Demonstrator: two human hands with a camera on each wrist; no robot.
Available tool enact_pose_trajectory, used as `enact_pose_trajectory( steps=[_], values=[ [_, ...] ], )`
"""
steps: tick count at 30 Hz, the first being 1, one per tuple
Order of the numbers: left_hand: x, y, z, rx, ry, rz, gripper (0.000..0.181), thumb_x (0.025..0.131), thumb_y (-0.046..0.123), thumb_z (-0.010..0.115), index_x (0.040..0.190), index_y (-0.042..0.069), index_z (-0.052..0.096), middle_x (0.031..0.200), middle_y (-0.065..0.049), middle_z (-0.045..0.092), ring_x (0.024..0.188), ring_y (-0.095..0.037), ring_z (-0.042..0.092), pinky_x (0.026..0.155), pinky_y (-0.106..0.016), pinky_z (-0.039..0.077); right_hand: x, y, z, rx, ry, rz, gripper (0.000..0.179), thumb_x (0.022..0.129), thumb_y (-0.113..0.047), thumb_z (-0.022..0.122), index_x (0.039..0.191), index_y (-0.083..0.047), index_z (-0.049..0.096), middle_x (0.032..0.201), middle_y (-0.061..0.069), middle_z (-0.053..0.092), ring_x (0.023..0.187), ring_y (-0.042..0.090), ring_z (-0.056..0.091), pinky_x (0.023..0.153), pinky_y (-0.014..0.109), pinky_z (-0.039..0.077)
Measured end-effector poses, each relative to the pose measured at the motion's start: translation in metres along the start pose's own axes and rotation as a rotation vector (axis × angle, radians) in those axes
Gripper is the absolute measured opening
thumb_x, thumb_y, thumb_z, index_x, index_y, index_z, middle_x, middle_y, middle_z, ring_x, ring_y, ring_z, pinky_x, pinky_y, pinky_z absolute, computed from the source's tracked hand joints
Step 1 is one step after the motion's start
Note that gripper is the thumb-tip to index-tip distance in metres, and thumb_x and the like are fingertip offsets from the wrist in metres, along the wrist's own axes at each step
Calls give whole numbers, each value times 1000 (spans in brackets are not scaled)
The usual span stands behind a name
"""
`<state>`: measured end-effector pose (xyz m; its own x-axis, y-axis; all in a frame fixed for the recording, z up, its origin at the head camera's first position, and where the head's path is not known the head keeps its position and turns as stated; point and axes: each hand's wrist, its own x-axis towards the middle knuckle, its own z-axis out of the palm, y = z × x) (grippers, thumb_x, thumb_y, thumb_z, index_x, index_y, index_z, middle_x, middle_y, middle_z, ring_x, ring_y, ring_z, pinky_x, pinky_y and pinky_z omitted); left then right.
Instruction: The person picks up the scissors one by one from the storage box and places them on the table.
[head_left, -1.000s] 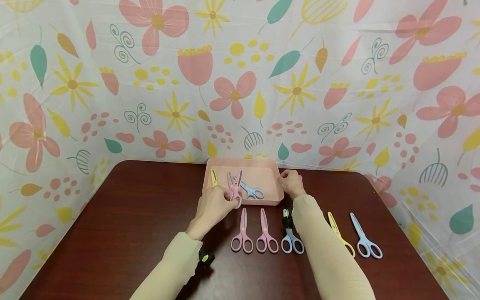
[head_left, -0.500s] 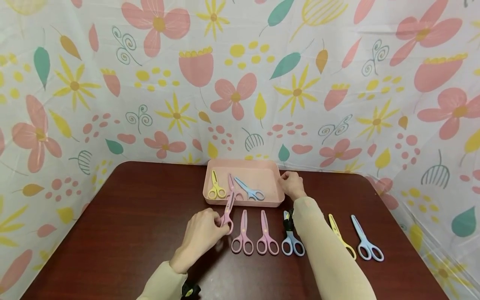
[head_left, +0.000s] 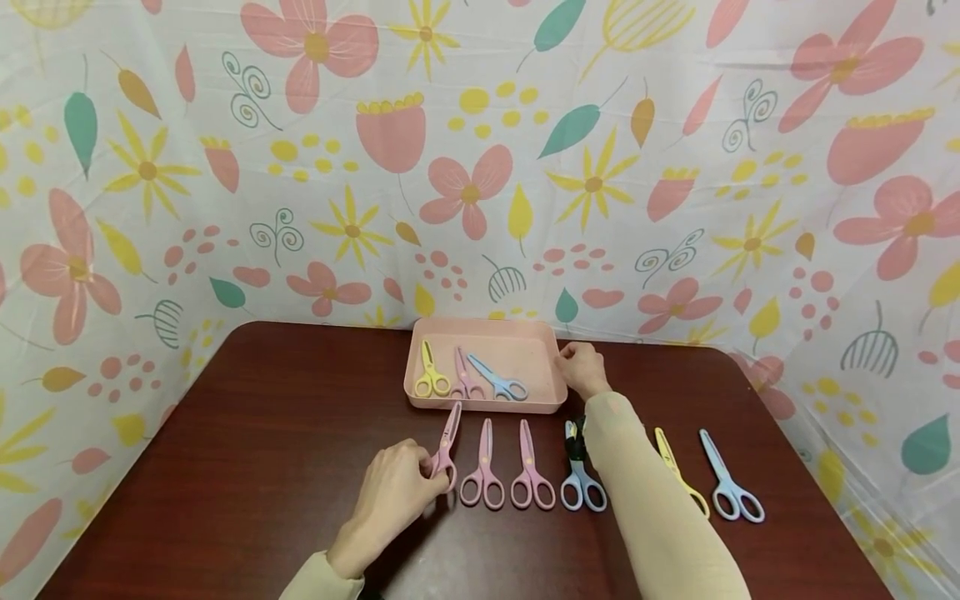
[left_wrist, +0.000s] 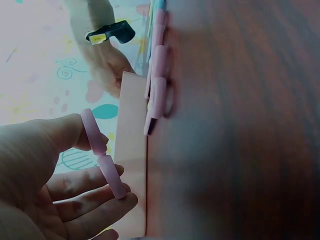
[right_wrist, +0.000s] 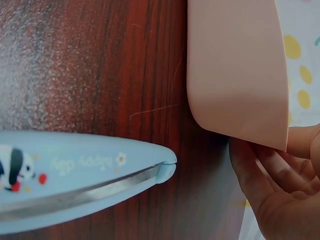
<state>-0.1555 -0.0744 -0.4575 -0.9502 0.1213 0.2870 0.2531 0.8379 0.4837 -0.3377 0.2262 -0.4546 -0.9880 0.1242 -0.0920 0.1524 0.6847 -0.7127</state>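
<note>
My left hand (head_left: 392, 493) pinches a pair of pink scissors (head_left: 448, 442) by the handles, left of the row of scissors, blades pointing toward the tray. The left wrist view shows the pink handle loops (left_wrist: 92, 131) edge-on between thumb and fingers. At the back, my right hand (head_left: 583, 368) grips the right end of a shallow pink tray (head_left: 540, 407), thumb at the rim and fingers against the outer wall (right_wrist: 235, 75). Inside the tray lie yellow scissors (head_left: 431, 373), pink scissors (head_left: 464, 380) and light blue scissors (head_left: 501, 382).
Several scissors lie in a row before the tray: two pink pairs (head_left: 486, 473) (head_left: 528, 468), blue pairs (head_left: 579, 482) (head_left: 726, 482) and a yellow pair (head_left: 673, 463). My right sleeve (head_left: 660, 492) passes over the row, partly covering it. A flowered curtain (head_left: 480, 167) stands behind the dark table (head_left: 300, 400).
My left hand has lifted the pink scissors out of the tray and brought them back toward me and left, beside the row. The right hand stays on the tray.
</note>
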Motion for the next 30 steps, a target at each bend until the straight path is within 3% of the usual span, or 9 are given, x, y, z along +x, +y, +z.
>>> enact_pose_trajectory(
  steps=[9, 15, 20, 26, 30],
  values=[
    [-7, -6, 1, 47, 30, 13, 36, 67, 25, 77, 45, 26, 48, 61, 10, 45, 52, -14, 48, 50, -31, 39, -1, -1, 2, -18, 15, 0, 17, 97, -15, 54, 95, -3, 65, 88, 13, 60, 76, 26, 53, 60, 32, 44],
    [-12, -5, 5, 104, 67, 42, 36, 63, 25, 78, 45, 24, 47, 60, 6, 45, 48, -24, 48, 47, -35, 39, -2, -2, 0, -20, 19, 10, 17, 96, -14, 54, 95, -1, 65, 93, 15, 61, 79, 27, 54, 61, 33, 45],
    [-16, -3, 9, 143, 87, 30, 35, 60, 24, 77, 45, 22, 45, 61, 2, 45, 49, -31, 48, 47, -39, 40, -3, -4, -1, -21, 11, 4, 18, 96, -14, 54, 95, -1, 66, 92, 15, 60, 80, 28, 53, 61, 33, 45],
    [-15, -3, 13, 188, 131, 50, 36, 59, 22, 75, 44, 19, 43, 60, -2, 45, 49, -34, 48, 54, -42, 40, -2, -5, 0, -23, 5, -4, 18, 97, -14, 53, 97, -1, 66, 88, 14, 60, 79, 28, 53, 60, 33, 45],
    [-16, -2, 15, 197, 120, 40, 34, 58, 23, 77, 45, 17, 46, 63, -3, 48, 53, -34, 50, 59, -43, 41, -2, -4, -1, -33, 5, -1, 19, 97, -15, 53, 97, -1, 66, 88, 14, 60, 80, 28, 53, 61, 33, 45]
  ],
)
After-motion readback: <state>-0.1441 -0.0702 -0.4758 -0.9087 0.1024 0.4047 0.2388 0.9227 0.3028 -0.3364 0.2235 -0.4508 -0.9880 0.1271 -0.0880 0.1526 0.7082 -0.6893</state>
